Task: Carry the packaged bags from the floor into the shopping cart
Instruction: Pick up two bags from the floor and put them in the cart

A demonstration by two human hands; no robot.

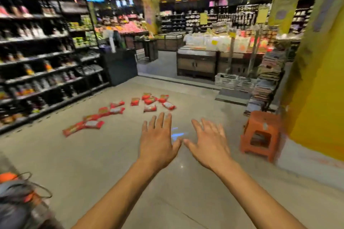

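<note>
Both your left hand (158,139) and right hand (208,143) are spread flat, holding nothing. Red packaged bags (119,110) lie scattered mid-frame on the floor (111,163). Risk: slick bags could slip if you scoop too many.

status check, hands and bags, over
Left hand open, right hand open, both empty. Red bags scattered on floor ahead, none held. Orange stool off to the right, not in the way.

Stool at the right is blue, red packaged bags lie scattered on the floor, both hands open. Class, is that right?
No: the head view shows an orange stool, not blue. The packaged bags, left hand and right hand are as stated.
</note>
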